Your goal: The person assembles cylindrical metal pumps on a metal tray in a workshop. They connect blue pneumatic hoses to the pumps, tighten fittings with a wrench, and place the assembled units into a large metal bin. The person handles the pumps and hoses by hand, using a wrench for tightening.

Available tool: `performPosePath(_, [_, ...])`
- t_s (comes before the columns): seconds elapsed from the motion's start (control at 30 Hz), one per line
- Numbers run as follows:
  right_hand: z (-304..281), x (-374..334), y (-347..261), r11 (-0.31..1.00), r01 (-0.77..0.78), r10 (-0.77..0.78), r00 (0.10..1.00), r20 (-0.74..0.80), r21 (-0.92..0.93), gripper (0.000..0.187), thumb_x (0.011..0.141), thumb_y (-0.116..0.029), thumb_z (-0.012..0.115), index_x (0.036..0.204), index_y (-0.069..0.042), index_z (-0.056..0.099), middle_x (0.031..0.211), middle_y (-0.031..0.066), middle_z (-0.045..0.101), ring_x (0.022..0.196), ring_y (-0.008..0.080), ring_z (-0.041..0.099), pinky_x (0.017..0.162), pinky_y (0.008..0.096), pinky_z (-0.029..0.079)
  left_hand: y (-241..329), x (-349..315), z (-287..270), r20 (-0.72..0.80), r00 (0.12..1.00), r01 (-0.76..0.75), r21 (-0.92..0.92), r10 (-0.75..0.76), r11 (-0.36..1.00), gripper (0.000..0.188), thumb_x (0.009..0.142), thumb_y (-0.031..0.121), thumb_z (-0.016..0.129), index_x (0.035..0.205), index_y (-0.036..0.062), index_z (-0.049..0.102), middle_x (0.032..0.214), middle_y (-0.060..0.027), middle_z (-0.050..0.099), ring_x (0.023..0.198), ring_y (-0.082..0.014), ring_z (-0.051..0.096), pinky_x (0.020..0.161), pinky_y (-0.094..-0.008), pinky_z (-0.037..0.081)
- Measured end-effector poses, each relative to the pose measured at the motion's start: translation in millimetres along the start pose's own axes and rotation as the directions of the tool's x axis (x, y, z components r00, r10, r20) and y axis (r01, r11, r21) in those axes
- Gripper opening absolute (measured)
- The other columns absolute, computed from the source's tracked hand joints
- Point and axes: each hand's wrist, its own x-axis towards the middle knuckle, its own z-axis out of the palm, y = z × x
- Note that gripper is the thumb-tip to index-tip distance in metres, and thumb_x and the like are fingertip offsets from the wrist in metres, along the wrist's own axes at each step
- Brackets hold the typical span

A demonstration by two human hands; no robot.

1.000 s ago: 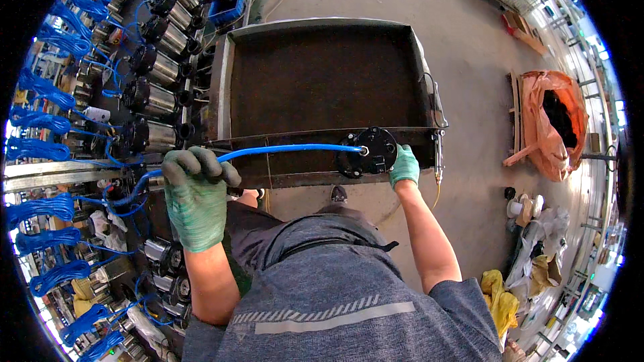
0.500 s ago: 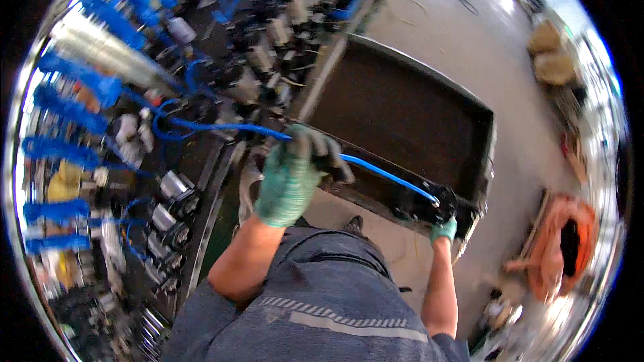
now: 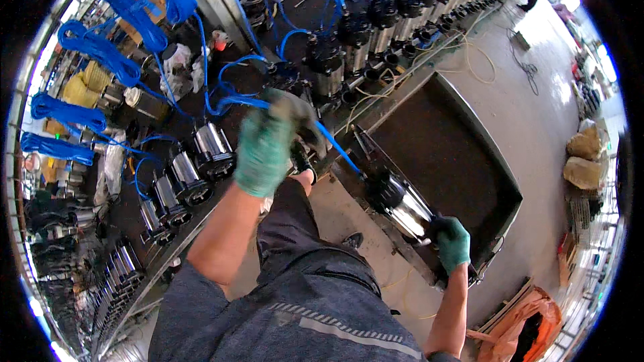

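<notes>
My right hand (image 3: 454,245), in a green glove with a dark palm, is closed around the lower end of a shiny metal pump (image 3: 406,206) with black end parts. The pump is tilted over the near side of a dark rectangular tank (image 3: 443,154). From its upper end a blue cable (image 3: 340,149) runs up to my left hand (image 3: 265,144), gloved alike and blurred by motion. That hand's fingers are wrapped round the cable, which continues beyond it to the dark bench (image 3: 225,211).
Similar pumps (image 3: 184,174) line the bench at left, and a long row of pumps (image 3: 376,27) stretches away behind. Blue cable coils (image 3: 127,13) hang at far left. Beige sacks (image 3: 583,154) and an orange bag (image 3: 540,318) lie on the floor at right.
The pump now shows its shiny side instead of mainly its black end. My left hand has shifted slightly left, still on the cable, and the view has turned toward the bench row.
</notes>
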Motion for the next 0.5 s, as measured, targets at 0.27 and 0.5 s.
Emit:
performPosePath(0.27, [160.0,109.7,-140.3,0.947,0.319,-0.303,0.866,0.397,0.027,0.02,0.083,-0.005,0.065,0.102,-0.005,0.073,0.091,0.011,0.066,0.08,0.023,0.065,0.074,0.0346,0.052,67.4,47.4,-148.3,-0.224,0.97,-0.122,-0.097,0.098,0.988,0.03,0.105,0.037,0.051,0.106,0.0089,0.06,0.096,-0.0107,0.065,0.082,-0.0256,0.064,0.075,-0.0422,0.053])
performPosePath(0.5, [322.9,162.5,-231.6,0.983,-0.123,0.008,0.776,0.631,0.14,0.029,0.086,-0.021,0.069,0.105,0.002,0.073,0.086,0.0113,0.073,0.076,0.017,0.064,0.071,0.0341,0.052,45.5,131.7,-231.6,-0.232,0.933,-0.098,0.57,0.274,0.816,0.031,0.104,0.035,0.056,0.105,0.0054,0.067,0.092,-0.006,0.071,0.075,-0.0157,0.069,0.07,-0.0309,0.055])
